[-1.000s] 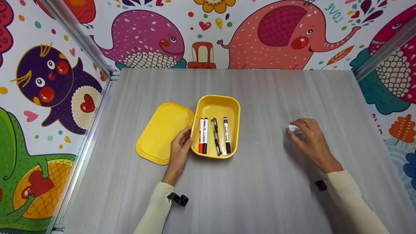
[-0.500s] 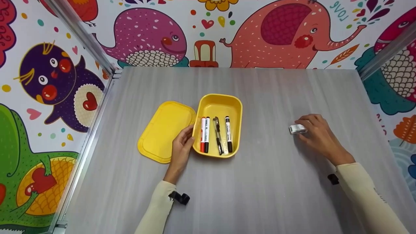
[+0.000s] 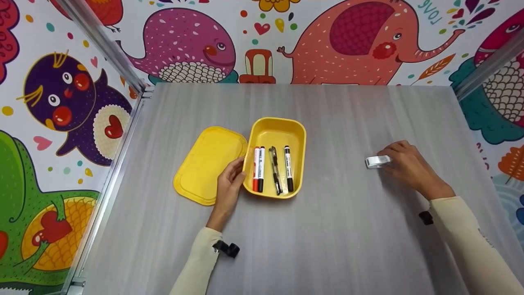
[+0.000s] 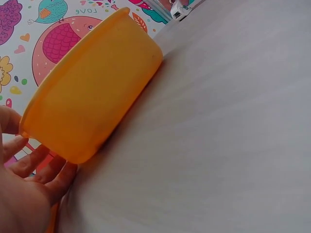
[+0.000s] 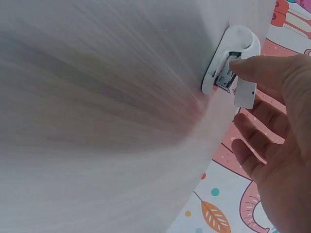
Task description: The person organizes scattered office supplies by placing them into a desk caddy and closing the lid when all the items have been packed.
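Observation:
Relaxed fingers of my left hand rest against the left wall of a yellow box; in the left wrist view the thumb is right at its rim. Inside lie a red-and-white marker, two black-and-white markers and a clear pen with black parts. Farther right, my right hand pinches a small white stapler. In the right wrist view the thumb lies over the stapler's metal part, with the other fingers loosely bent behind it.
A yellow lid lies flat left of the box, its right edge close to the box wall and partly behind the left hand. The grey tabletop meets printed cartoon walls at the back and sides. Metal frame posts stand at the corners.
My right hand and the stapler have shifted slightly right, and more of the stapler shows beyond the fingers. The left hand stays at the box; the head view has shifted a little.

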Demonstrator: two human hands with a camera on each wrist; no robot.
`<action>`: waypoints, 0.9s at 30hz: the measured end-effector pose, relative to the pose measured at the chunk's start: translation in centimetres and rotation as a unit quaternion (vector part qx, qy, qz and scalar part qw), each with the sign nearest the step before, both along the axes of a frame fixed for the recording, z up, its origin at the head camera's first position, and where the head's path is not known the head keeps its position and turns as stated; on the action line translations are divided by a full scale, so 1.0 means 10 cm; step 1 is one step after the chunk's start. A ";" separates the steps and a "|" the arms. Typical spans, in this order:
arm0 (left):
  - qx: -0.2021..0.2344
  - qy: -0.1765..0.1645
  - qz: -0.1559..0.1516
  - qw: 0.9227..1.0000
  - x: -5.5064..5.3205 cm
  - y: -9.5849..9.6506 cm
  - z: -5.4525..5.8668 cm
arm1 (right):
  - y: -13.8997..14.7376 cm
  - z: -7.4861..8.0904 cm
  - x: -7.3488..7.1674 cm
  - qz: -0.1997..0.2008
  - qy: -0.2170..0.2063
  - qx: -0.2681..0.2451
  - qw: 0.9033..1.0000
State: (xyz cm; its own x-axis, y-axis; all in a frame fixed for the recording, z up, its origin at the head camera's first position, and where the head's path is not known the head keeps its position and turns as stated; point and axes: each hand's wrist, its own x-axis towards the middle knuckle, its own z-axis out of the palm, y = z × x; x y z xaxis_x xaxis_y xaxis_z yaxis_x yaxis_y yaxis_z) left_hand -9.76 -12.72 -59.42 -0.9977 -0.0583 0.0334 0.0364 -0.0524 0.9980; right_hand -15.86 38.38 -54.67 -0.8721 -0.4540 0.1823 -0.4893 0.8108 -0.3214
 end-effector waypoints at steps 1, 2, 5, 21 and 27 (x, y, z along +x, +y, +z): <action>-0.001 -0.001 0.000 1.000 0.00 0.00 0.00 | 0.00 0.01 -0.01 -0.003 -0.009 0.004 1.000; -0.001 -0.001 -0.001 1.000 0.00 0.00 0.00 | 0.00 0.03 -0.01 -0.008 -0.019 0.006 1.000; 0.001 -0.002 -0.002 1.000 -0.01 0.01 0.00 | -0.03 0.07 -0.03 -0.020 -0.041 0.011 0.999; 0.007 0.001 -0.002 1.000 -0.01 0.00 0.00 | -0.52 0.20 -0.21 -0.030 -0.077 -0.087 0.993; 0.005 0.002 0.000 1.000 -0.01 0.00 -0.01 | -0.78 0.27 -0.30 -0.031 -0.103 -0.127 0.986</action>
